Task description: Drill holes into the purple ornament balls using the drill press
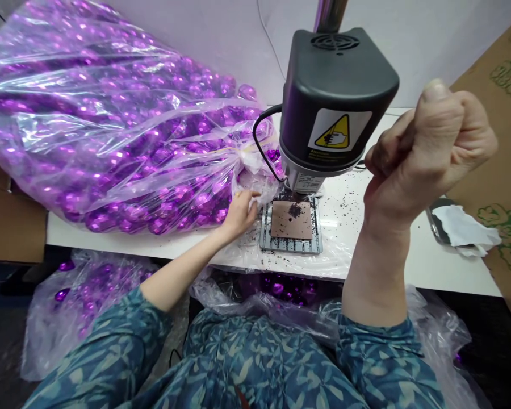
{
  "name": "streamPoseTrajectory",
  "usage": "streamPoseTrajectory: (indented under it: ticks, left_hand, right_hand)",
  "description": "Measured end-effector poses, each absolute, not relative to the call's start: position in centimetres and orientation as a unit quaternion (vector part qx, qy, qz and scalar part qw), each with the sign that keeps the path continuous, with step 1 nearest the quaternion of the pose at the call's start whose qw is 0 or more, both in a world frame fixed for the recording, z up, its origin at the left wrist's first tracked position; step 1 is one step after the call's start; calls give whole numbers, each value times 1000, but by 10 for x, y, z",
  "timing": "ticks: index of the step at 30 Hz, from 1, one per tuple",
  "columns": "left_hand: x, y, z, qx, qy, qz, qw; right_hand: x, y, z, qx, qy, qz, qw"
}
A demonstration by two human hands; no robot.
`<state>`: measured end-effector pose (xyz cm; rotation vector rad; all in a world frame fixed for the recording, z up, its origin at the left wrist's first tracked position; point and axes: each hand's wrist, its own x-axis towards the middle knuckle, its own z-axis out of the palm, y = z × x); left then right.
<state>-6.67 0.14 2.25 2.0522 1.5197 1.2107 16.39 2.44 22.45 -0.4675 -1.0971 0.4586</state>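
My left hand (239, 213) is at the gathered mouth of a big clear plastic bag (183, 147) full of shiny purple faceted balls. Its fingers are bent and apart, against the crumpled plastic, with no ball visible in them. My right hand (434, 145) is raised in a fist to the right of a black bench drill press (336, 96); whatever it may grip is hidden behind the fingers. Under the drill head, a brown square board (303, 227) with a small dark hole and dark shavings lies on the slotted metal base (292, 245).
Dark shavings are scattered over the white table (426, 267). A phone-like dark object (436, 224) with white tissue (466, 226) on it lies at right, beside a cardboard box (505, 165). More purple balls (287, 287) in clear plastic are below the table edge. A black cable (258, 133) loops beside the drill.
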Motion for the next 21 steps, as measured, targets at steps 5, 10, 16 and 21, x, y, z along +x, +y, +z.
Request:
streamPoseTrajectory:
  ticks: [5, 10, 16, 21]
  left_hand:
    - [-63, 99, 18, 693, 605, 342, 192]
    - [-37, 133, 17, 701, 533, 428, 202]
    - [-34, 137, 12, 711, 483, 447, 246]
    - [-51, 107, 19, 687, 549, 427, 213]
  right_hand:
    - [165, 23, 222, -205, -529, 212, 796]
    - [167, 22, 220, -202, -545, 202, 788]
    - [167, 23, 218, -193, -538, 201, 796]
    - [167, 19, 216, -199, -545, 200, 790]
